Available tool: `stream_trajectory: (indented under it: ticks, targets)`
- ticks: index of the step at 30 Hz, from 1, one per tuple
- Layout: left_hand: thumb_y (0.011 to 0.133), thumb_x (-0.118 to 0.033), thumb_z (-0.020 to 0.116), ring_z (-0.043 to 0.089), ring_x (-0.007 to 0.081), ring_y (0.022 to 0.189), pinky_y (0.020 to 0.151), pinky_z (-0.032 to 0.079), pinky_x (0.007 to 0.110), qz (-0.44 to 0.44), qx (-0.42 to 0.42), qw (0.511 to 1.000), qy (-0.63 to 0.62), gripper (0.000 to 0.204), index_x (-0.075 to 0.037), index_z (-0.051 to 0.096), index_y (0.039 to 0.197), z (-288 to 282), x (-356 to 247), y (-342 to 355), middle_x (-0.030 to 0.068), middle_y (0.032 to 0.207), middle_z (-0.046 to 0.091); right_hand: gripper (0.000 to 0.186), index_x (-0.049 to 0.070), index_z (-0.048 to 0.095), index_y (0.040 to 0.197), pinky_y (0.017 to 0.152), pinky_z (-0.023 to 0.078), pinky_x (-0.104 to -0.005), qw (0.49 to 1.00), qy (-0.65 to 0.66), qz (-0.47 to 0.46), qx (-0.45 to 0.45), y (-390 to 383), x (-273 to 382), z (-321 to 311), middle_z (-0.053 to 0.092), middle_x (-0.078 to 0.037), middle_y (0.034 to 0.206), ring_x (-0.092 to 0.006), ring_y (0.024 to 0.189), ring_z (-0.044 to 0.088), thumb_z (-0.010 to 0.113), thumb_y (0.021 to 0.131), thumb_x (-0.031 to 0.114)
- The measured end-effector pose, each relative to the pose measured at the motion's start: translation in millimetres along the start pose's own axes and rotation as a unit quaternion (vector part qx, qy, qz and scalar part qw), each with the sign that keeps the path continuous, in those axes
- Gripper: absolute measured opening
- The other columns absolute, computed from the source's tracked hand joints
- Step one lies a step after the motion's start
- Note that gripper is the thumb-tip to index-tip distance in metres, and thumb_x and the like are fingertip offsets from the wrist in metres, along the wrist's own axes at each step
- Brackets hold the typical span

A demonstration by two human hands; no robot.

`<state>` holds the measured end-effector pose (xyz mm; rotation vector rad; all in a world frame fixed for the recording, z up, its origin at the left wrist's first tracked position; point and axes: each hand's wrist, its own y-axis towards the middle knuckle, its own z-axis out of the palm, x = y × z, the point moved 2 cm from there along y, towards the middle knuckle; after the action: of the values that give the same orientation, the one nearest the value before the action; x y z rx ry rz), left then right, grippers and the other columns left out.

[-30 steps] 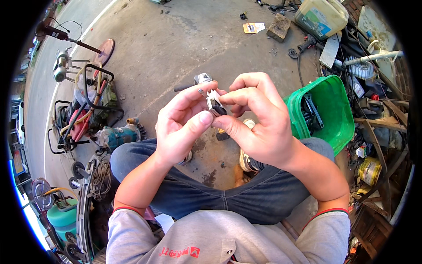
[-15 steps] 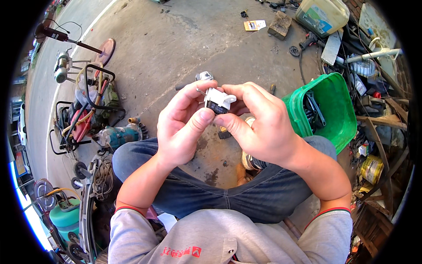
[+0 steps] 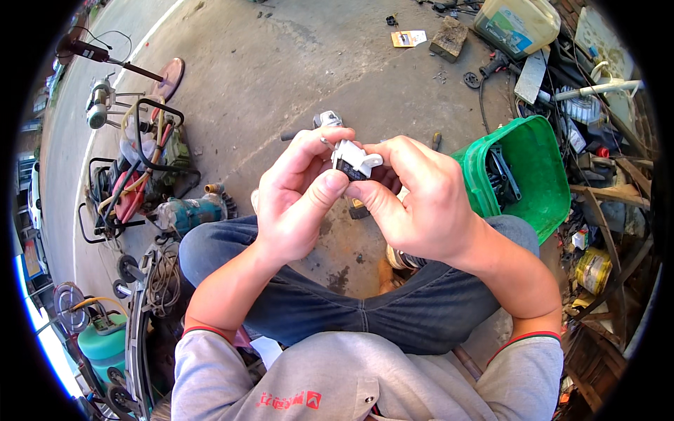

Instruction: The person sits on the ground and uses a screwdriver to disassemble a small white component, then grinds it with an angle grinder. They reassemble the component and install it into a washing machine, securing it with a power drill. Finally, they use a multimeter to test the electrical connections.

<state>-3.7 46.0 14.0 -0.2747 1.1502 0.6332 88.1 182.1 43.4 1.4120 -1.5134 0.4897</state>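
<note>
Between both hands I hold a small black-and-white plastic part [image 3: 353, 163]; it looks like a switch, with a white lever or tab on its right side. My left hand [image 3: 298, 193] grips it from the left, thumb on its dark lower face and fingers behind it. From the right, my right hand [image 3: 421, 196] pinches it near the lower edge with thumb and forefinger. On the ground just beyond my hands lies a grey-and-black power tool [image 3: 326, 119], partly hidden. Below the part, a yellow-and-black object [image 3: 359, 210] shows between my hands and legs.
A green bucket [image 3: 554, 210] with wrenches stands to my right, beside heaped scrap [image 3: 611, 189]. A wooden block [image 3: 448, 39], a card [image 3: 408, 38] and a corded tool [image 3: 495, 64] lie beyond. At left are a teal pump [image 3: 186, 215] and a framed machine [image 3: 140, 161].
Both hands have shifted very slightly to the right with the part. The part looks a little more tilted; the grip stays the same.
</note>
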Motion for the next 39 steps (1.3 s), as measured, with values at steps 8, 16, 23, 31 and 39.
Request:
stream_trajectory:
  ticks: [8,16,23,31,39]
  targets:
    - [0.086,-0.005,0.067,0.057,0.0157,0.101,0.089,0.049,0.030,0.067,0.001,0.990,0.123,0.045,0.005,0.049,0.127,0.7,-11.8,3.8,0.0070,0.110,0.052,0.028,-0.004,0.057,0.107,0.065,0.053,-0.0304,0.986,0.168,0.015,0.013,1.7,-12.3,2.5,0.061,-0.012,0.092,-0.0205,0.080,0.065,0.067,0.083,0.005]
    - [0.088,-0.004,0.063,0.057,0.0139,0.101,0.088,0.049,0.029,0.053,-0.001,0.994,0.100,0.044,0.005,0.048,0.128,-2.7,-14.8,1.0,0.0079,0.112,0.053,0.025,-0.002,0.057,0.109,0.074,0.052,-0.0282,0.939,0.307,0.146,0.056,-1.4,-14.9,7.6,0.063,-0.010,0.098,-0.0149,0.087,0.063,0.064,0.087,0.008]
    - [0.089,-0.001,0.060,0.057,0.0137,0.101,0.089,0.046,0.028,-0.014,-0.013,0.998,0.062,0.042,0.005,0.047,0.128,-7.1,-18.9,-0.3,0.0083,0.108,0.059,0.023,-0.003,0.058,0.107,0.073,0.052,-0.0282,0.955,0.264,0.120,0.057,-0.4,-14.4,8.1,0.063,-0.009,0.095,-0.0147,0.085,0.064,0.064,0.087,0.009]
    - [0.088,-0.002,0.063,0.059,0.0134,0.100,0.087,0.049,0.029,-0.030,0.009,0.999,-0.008,0.034,0.003,0.051,0.119,-8.9,-12.5,3.4,0.0085,0.108,0.060,0.026,-0.002,0.058,0.106,0.071,0.052,-0.0274,0.943,0.295,0.149,0.045,-1.9,-12.1,7.1,0.061,-0.010,0.094,-0.0143,0.082,0.062,0.068,0.084,0.009]
    - [0.088,0.002,0.062,0.062,0.0134,0.094,0.081,0.052,0.027,-0.025,-0.022,0.999,-0.029,0.027,0.002,0.052,0.112,-7.8,-7.3,1.7,0.0098,0.106,0.061,0.033,-0.002,0.061,0.107,0.067,0.051,-0.0255,0.997,0.041,-0.060,0.003,3.7,-3.3,-5.9,0.061,-0.011,0.096,-0.0160,0.078,0.060,0.071,0.076,-0.003]
